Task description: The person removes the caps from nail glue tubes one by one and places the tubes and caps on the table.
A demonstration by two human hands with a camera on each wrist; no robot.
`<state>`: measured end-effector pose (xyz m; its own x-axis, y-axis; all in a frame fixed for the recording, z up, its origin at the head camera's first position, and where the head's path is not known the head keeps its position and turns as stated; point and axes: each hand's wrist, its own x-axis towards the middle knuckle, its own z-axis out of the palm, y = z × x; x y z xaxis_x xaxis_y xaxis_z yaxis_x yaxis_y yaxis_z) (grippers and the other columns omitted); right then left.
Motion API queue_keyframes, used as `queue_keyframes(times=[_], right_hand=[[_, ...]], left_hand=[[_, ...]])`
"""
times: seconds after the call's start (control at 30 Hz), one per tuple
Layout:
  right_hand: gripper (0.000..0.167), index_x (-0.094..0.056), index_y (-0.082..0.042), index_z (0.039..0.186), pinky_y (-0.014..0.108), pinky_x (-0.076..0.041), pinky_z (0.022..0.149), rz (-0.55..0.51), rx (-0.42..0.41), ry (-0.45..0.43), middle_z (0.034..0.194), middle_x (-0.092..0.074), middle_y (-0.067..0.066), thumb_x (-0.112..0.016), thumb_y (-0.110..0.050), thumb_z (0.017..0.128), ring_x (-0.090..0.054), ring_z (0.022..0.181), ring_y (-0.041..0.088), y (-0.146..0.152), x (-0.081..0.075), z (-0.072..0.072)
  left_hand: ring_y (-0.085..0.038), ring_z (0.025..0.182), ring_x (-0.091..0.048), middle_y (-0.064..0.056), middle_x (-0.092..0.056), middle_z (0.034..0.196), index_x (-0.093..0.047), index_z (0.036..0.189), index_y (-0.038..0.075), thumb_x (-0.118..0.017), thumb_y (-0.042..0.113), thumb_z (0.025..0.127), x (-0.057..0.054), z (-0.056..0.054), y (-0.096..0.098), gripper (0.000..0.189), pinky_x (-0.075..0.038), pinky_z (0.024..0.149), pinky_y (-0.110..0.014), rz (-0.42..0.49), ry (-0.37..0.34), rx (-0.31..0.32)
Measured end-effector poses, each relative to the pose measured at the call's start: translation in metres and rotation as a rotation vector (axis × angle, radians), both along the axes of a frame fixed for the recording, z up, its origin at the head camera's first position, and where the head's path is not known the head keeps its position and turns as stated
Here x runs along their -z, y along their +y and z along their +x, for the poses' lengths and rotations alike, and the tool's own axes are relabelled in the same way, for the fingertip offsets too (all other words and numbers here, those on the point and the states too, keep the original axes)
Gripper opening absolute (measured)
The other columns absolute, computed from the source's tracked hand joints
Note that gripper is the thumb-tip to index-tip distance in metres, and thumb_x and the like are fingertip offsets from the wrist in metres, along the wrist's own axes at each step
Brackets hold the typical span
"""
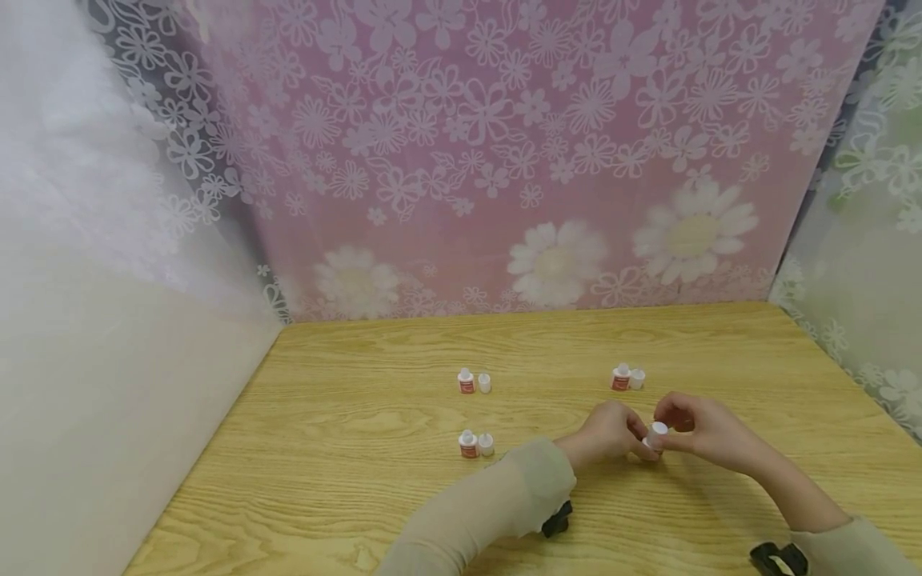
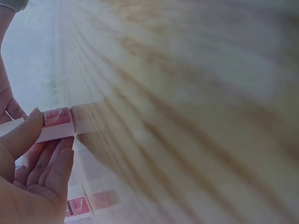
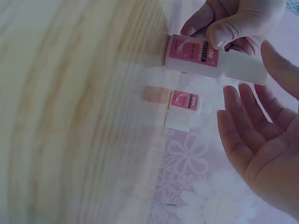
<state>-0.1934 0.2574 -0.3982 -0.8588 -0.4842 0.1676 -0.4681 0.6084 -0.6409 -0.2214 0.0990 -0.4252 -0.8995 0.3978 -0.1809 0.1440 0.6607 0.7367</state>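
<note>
My left hand (image 1: 611, 432) grips a small white bottle (image 3: 194, 55) with a pink label, its fingers and thumb around the sides. The bottle stands upright on the table, its white cap (image 1: 656, 434) on top. At the cap is my right hand (image 1: 713, 436), thumb beside it and fingers loosely bent. In the right wrist view the right hand (image 3: 266, 144) shows its fingers spread, the thumb tip close to the cap and the other fingertips apart from it. The left wrist view shows the left hand (image 2: 39, 172) holding the bottle near its label.
Behind the hands stands an uncapped bottle (image 1: 621, 378) with its cap (image 1: 637, 379) beside it. To the left are two more uncapped bottles, a rear one (image 1: 467, 382) and a front one (image 1: 469, 445), each with a loose cap. Flowered sheets (image 1: 461, 160) enclose the wooden table (image 1: 324, 480).
</note>
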Motion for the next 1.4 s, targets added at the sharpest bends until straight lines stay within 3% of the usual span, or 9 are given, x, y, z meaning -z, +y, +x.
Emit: queue_keyframes(times=[0.23, 0.6, 0.83, 1.0, 1.13, 1.4], right_hand=[[0.021, -0.054, -0.007, 0.082, 0.025, -0.043, 0.054, -0.02, 0.012, -0.035, 0.073, -0.056, -0.003, -0.069, -0.02, 0.077, -0.053, 0.064, 0.006, 0.0002, 0.002, -0.0002], [0.012, -0.059, -0.003, 0.09, 0.024, -0.047, 0.062, -0.087, -0.086, -0.017, 0.086, -0.06, 0.002, -0.064, -0.008, 0.08, -0.058, 0.077, 0.007, 0.0047, 0.005, -0.0014], [0.015, -0.059, 0.001, 0.095, 0.022, -0.047, 0.067, -0.109, -0.127, -0.026, 0.093, -0.059, 0.015, -0.062, -0.005, 0.082, -0.055, 0.087, -0.001, 0.0072, 0.0063, -0.0021], [0.025, -0.057, -0.002, 0.096, 0.023, -0.046, 0.07, -0.044, -0.048, -0.027, 0.094, -0.059, 0.009, -0.066, -0.017, 0.08, -0.055, 0.089, 0.005, 0.0039, 0.0034, -0.0014], [0.026, -0.055, -0.007, 0.09, 0.026, -0.046, 0.065, 0.007, 0.032, -0.044, 0.087, -0.058, 0.001, -0.069, -0.026, 0.077, -0.056, 0.082, 0.009, 0.0009, 0.0016, -0.0005], [0.022, -0.052, -0.008, 0.083, 0.025, -0.042, 0.056, -0.005, 0.022, -0.061, 0.077, -0.056, -0.002, -0.067, -0.023, 0.079, -0.052, 0.068, 0.005, 0.0005, 0.0022, -0.0002]], left_hand=[[-0.003, 0.054, -0.041, 0.014, -0.055, 0.058, -0.069, 0.065, 0.015, -0.08, 0.019, 0.063, -0.0016, 0.0009, -0.0006, 0.013, -0.035, 0.049, -0.018, -0.007, -0.002, 0.003], [-0.003, 0.056, -0.043, 0.013, -0.056, 0.06, -0.069, 0.066, 0.013, -0.08, 0.018, 0.063, 0.0007, 0.0013, 0.001, 0.013, -0.037, 0.05, -0.019, 0.02, -0.022, -0.016], [-0.003, 0.055, -0.042, 0.012, -0.056, 0.059, -0.068, 0.065, 0.011, -0.081, 0.015, 0.062, 0.0023, 0.0023, 0.0019, 0.013, -0.036, 0.05, -0.019, 0.053, -0.037, -0.047], [-0.004, 0.055, -0.041, 0.012, -0.056, 0.059, -0.068, 0.064, 0.012, -0.081, 0.016, 0.062, 0.0008, 0.0027, 0.002, 0.014, -0.036, 0.05, -0.02, 0.053, -0.046, -0.058], [-0.004, 0.055, -0.041, 0.012, -0.055, 0.058, -0.068, 0.063, 0.012, -0.081, 0.017, 0.062, 0.0006, 0.0028, 0.0022, 0.014, -0.036, 0.05, -0.02, 0.046, -0.05, -0.06], [-0.004, 0.054, -0.041, 0.012, -0.056, 0.058, -0.068, 0.063, 0.012, -0.08, 0.017, 0.063, 0.0005, 0.0021, 0.0028, 0.013, -0.036, 0.049, -0.02, 0.054, -0.062, -0.057]])
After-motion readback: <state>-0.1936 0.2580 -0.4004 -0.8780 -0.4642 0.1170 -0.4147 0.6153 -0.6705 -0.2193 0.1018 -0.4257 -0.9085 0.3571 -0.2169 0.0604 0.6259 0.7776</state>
